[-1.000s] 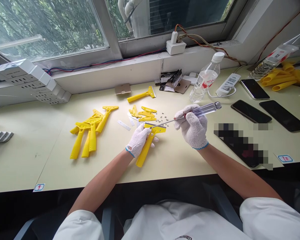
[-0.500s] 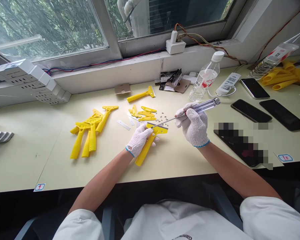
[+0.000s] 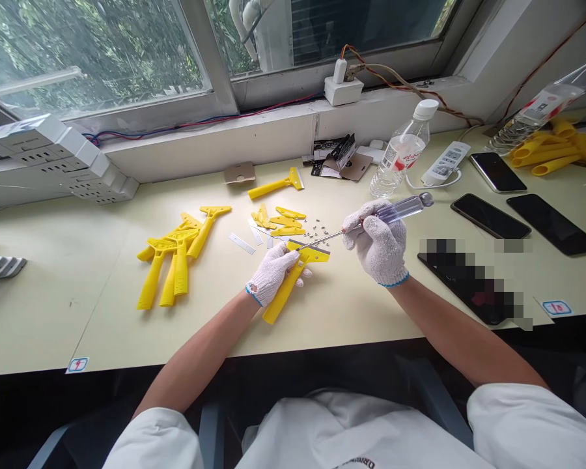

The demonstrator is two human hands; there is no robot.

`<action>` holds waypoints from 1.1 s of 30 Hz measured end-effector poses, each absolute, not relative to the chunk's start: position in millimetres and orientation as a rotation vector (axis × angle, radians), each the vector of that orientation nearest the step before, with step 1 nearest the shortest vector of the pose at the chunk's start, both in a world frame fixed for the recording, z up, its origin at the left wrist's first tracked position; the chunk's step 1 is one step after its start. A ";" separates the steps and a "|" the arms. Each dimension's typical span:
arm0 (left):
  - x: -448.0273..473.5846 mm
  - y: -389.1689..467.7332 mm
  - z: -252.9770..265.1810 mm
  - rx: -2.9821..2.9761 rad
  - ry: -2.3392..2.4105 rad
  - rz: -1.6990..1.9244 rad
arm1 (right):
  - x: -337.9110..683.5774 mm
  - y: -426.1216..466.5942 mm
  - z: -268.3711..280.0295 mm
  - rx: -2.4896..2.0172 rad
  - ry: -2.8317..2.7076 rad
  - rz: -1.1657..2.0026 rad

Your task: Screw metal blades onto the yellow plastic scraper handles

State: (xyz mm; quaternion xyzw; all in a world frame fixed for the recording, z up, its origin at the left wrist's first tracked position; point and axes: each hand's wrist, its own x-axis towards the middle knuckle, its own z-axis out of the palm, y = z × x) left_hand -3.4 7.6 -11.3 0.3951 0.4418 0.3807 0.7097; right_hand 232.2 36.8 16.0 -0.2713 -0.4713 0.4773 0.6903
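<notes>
My gloved left hand (image 3: pixel 274 272) is closed around a yellow scraper (image 3: pixel 284 296), its wide head turned up and away from me and its handle slanting down toward the table's front edge. In my gloved right hand (image 3: pixel 377 244) is a screwdriver (image 3: pixel 404 208) with a clear handle, tilted so its shaft runs down to the left. The tip meets the scraper's head near its left end, beside my left thumb. Just beyond the head lie small loose screws (image 3: pixel 316 229), several yellow clamp plates (image 3: pixel 287 230) and thin metal blades (image 3: pixel 241 243).
Several yellow scraper handles (image 3: pixel 180 260) are piled on the left. Farther back lies another scraper (image 3: pixel 276 185) with a blade. A water bottle (image 3: pixel 401 153), a power strip (image 3: pixel 445 164) and several phones (image 3: pixel 491 217) occupy the right side. White boxes (image 3: pixel 63 156) stand at the back left.
Both hands stay nearly in place. The scraper's head has shifted very slightly to the right, and the screwdriver handle has moved slightly, its tip still on the head.
</notes>
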 end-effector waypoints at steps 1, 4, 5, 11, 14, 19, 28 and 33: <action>-3.6 7.7 -11.9 0.877 0.968 0.841 | 232.2 36.5 16.6 -0.595 -1.062 1.059; -3.8 7.7 -11.9 0.869 0.941 0.830 | 232.2 35.0 18.0 -0.538 -1.117 1.036; -3.7 7.7 -11.2 0.868 0.938 0.828 | 232.3 34.2 18.4 -0.518 -1.139 1.033; -3.1 6.6 -6.6 0.863 0.928 0.827 | 234.6 28.5 18.4 -0.509 -1.199 1.047; -3.0 6.6 -7.2 0.848 0.912 0.832 | 235.3 27.0 17.9 -0.459 -1.225 1.039; -2.9 7.8 -9.6 0.832 0.910 0.827 | 236.1 25.1 19.3 -0.371 -1.270 1.021; -3.6 10.5 -13.9 0.834 0.924 0.829 | 236.4 20.4 15.7 -0.220 -1.469 0.906; -3.5 11.5 -17.0 0.841 0.922 0.842 | 240.8 18.4 7.9 -0.209 -1.550 0.878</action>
